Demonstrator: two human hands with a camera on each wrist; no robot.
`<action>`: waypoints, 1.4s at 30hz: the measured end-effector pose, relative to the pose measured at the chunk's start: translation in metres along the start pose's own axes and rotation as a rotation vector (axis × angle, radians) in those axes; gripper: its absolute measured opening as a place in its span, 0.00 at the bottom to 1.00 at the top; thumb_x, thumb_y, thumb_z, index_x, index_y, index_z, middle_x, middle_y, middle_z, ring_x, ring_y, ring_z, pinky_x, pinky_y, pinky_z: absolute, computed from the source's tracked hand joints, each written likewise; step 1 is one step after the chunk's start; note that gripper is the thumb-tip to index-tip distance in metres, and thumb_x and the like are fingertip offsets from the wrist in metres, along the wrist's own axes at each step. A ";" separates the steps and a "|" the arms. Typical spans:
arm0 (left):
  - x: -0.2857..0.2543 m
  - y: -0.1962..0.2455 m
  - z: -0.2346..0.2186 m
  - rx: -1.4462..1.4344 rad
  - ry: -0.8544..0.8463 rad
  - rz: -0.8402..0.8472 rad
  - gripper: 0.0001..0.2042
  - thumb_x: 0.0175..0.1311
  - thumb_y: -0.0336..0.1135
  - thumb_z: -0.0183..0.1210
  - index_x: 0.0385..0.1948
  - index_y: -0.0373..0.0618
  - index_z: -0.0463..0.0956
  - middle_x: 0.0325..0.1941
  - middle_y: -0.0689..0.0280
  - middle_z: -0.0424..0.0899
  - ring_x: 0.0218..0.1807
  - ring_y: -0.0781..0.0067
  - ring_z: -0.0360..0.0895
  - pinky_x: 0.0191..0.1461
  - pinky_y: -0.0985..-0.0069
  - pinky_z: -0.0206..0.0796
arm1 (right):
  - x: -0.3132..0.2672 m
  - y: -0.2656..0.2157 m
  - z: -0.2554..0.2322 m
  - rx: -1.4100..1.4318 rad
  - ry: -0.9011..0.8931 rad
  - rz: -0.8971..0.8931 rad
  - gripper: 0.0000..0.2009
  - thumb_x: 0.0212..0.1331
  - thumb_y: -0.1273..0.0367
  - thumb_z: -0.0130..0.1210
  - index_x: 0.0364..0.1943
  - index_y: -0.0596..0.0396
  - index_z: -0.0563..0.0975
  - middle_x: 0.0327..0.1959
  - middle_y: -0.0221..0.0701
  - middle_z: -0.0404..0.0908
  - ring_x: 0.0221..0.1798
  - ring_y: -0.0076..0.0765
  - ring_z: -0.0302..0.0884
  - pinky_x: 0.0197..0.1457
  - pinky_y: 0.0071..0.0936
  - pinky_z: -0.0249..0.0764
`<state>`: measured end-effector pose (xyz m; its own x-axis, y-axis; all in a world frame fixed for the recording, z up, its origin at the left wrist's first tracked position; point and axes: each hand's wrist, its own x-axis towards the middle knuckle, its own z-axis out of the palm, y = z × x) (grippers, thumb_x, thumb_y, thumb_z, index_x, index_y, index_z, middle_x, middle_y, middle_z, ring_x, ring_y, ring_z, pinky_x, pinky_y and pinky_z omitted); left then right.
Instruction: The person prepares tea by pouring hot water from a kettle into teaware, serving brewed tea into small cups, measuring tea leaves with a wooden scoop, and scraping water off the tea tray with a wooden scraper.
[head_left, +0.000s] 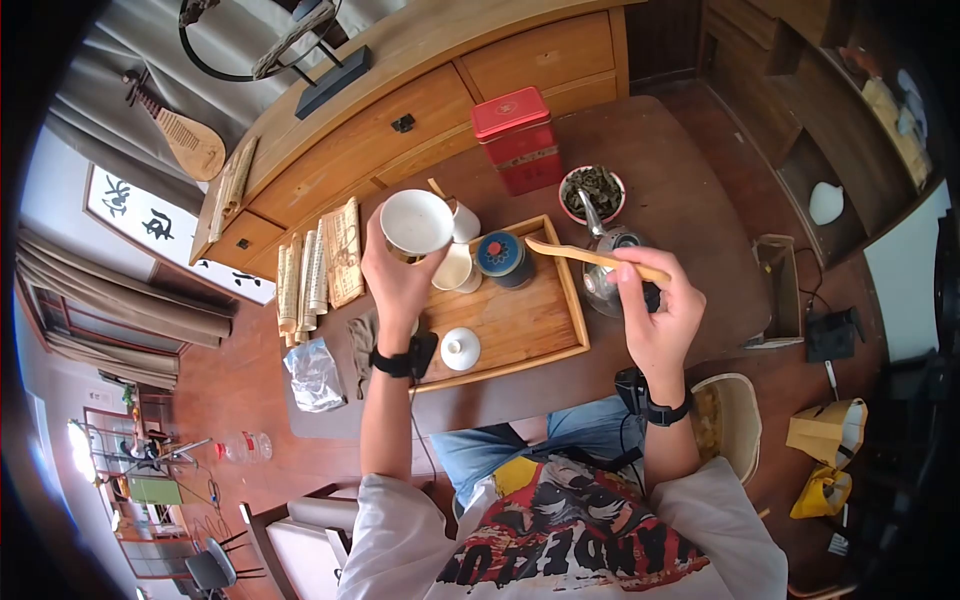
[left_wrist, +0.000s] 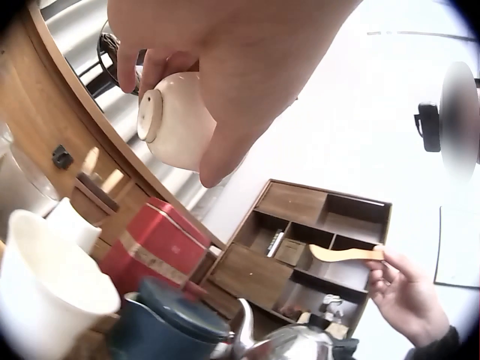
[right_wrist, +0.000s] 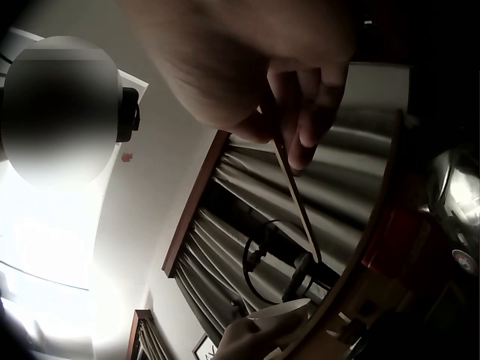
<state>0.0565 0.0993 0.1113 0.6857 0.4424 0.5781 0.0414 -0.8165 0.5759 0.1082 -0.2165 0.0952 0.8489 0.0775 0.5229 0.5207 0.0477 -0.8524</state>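
My left hand (head_left: 394,285) grips a white porcelain cup (head_left: 416,222) by its sides, raised over the left part of the wooden tea tray (head_left: 520,345). In the left wrist view the cup's footed base (left_wrist: 151,116) shows beneath my fingers. Between thumb and fingers my right hand (head_left: 662,318) pinches a slim wooden tea scoop (head_left: 575,253), its curved tip pointing left over the tray. Below that tip stands a blue lidded jar (head_left: 506,262), beside a cream pitcher (head_left: 456,270). A white knobbed lid (head_left: 460,349) lies on the tray's near side.
Right of the tray stand a steel kettle (head_left: 600,290) and a bowl of dark tea leaves (head_left: 592,192). Behind is a red tin (head_left: 518,140). Bamboo scrolls (head_left: 312,270) and a foil pouch (head_left: 315,376) lie at the left. A wooden drawer cabinet (head_left: 420,110) borders the table's back.
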 end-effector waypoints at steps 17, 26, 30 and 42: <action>-0.057 0.032 0.023 -0.184 0.003 -0.113 0.43 0.49 0.34 0.87 0.70 0.39 0.74 0.62 0.56 0.89 0.64 0.60 0.87 0.69 0.63 0.78 | -0.042 0.046 0.025 0.630 0.241 0.167 0.10 0.83 0.68 0.58 0.55 0.61 0.76 0.45 0.47 0.91 0.36 0.32 0.87 0.42 0.25 0.81; -0.082 0.036 0.004 -0.320 -0.043 -0.181 0.43 0.48 0.32 0.88 0.69 0.37 0.75 0.62 0.59 0.88 0.63 0.66 0.87 0.70 0.66 0.78 | -0.022 0.050 0.010 0.466 0.333 -0.016 0.10 0.83 0.69 0.58 0.56 0.61 0.76 0.49 0.47 0.90 0.40 0.29 0.86 0.46 0.25 0.80; -0.100 0.049 0.010 -0.755 -0.229 -0.323 0.49 0.42 0.33 0.89 0.73 0.37 0.73 0.67 0.60 0.86 0.68 0.66 0.84 0.74 0.64 0.76 | -0.014 0.033 0.015 0.601 0.363 0.177 0.11 0.83 0.70 0.58 0.59 0.63 0.79 0.47 0.39 0.89 0.41 0.26 0.84 0.47 0.24 0.78; -0.143 0.062 0.033 -0.633 -0.309 -0.332 0.54 0.47 0.26 0.84 0.79 0.40 0.60 0.69 0.54 0.80 0.71 0.61 0.82 0.75 0.62 0.76 | -0.027 0.018 0.008 0.365 -0.001 0.299 0.09 0.79 0.70 0.64 0.51 0.63 0.83 0.43 0.34 0.90 0.39 0.23 0.86 0.45 0.22 0.81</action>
<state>-0.0154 -0.0269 0.0453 0.8855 0.4269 0.1836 -0.0791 -0.2508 0.9648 0.0934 -0.2100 0.0657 0.9566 0.1417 0.2548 0.1874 0.3707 -0.9097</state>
